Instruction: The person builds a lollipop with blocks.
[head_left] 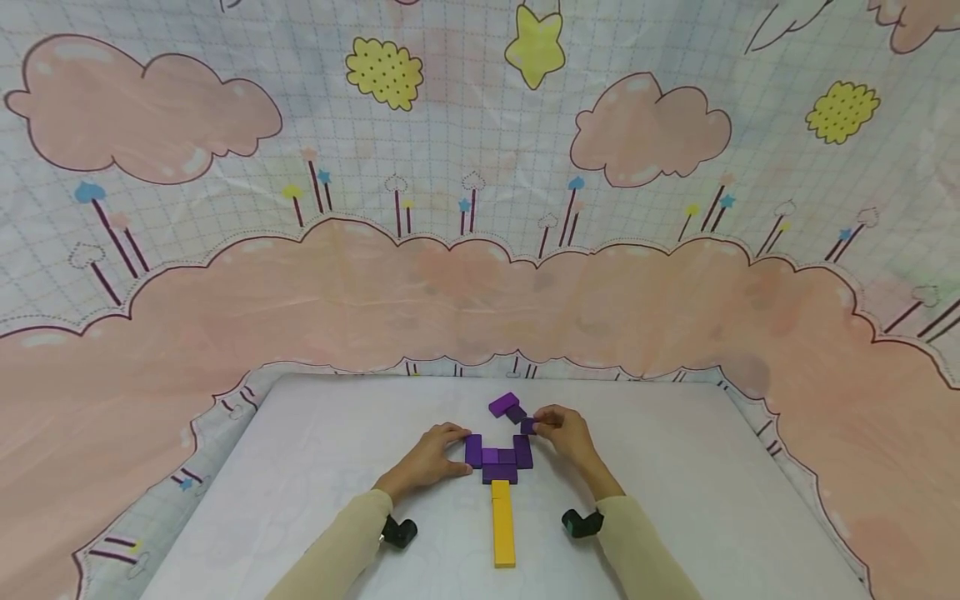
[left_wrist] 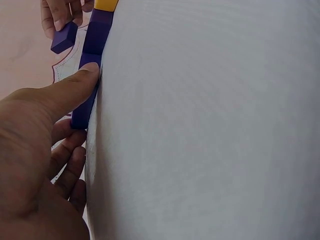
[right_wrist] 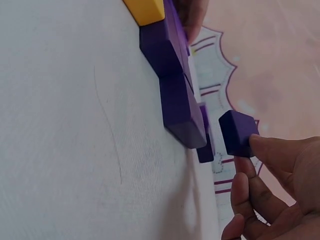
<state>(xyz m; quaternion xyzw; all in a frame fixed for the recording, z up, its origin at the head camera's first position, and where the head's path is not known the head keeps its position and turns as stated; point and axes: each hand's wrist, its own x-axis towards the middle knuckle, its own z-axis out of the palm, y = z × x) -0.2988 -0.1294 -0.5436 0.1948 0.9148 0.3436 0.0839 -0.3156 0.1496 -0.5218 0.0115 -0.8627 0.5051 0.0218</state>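
In the head view my left hand [head_left: 429, 457] holds an upright purple block [head_left: 473, 451] by its two ends, thumb at the near end and fingertips at the far one. The left wrist view shows the thumb [left_wrist: 75, 90] on that block. My right hand [head_left: 567, 433] pinches a small purple cube [right_wrist: 237, 133] between thumb and fingers, raised off the table in the right wrist view. Just beyond the left block, two small purple pieces [head_left: 498, 456] sit above a flat purple block [head_left: 499, 473]. Another upright purple block [head_left: 522, 452] closes the right side of this U-shaped layout.
A yellow bar [head_left: 503, 533], with a small yellow piece [head_left: 500, 489] at its top, runs toward me from the purple shape. Farther back lie a loose purple block [head_left: 503, 405] and a dark purple cube [head_left: 516, 414]. All rest on a white table [head_left: 337, 425] before a patterned cloth.
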